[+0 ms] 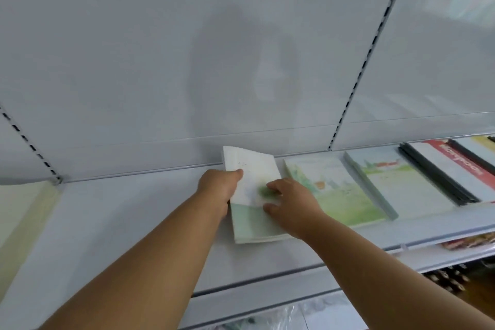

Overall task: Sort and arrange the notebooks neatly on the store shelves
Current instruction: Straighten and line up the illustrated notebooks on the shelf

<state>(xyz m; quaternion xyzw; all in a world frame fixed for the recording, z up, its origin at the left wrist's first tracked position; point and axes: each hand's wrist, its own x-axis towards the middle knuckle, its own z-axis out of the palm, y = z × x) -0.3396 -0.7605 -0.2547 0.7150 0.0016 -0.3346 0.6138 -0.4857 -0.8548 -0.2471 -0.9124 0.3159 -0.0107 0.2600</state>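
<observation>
Two bare forearms reach up from the bottom of the frame toward a white metal store shelf (pixel 128 217) at centre. At frame centre a small stack of pale green-and-white soft-cover notebooks (pixel 254 211) lies flat on the shelf, its far end close to the white back panel (pixel 187 61). The left hand (pixel 218 187) grips the stack's left edge, thumb curled over the top cover and the fingers hidden under or behind it. The right hand (pixel 289 205) rests on top of the stack at its right side, fingers bent and pressing the cover, the thumb lower near the green band; whether it pinches the edge cannot be told through the blur.

Just right of the stack, nearly touching it, lies a second notebook pile with a green landscape cover (pixel 332 190), then a third pile with a pale blue-green landscape cover (pixel 396 182), both flat. Further right, at the frame's right edge, sit black-spined notebooks with a white and red cover (pixel 452 169). To the left of the held stack the shelf surface is bare white. Slotted upright rails (pixel 367 61) cross the back panel. Below the shelf, at lower right, blurred goods show on a lower level.
</observation>
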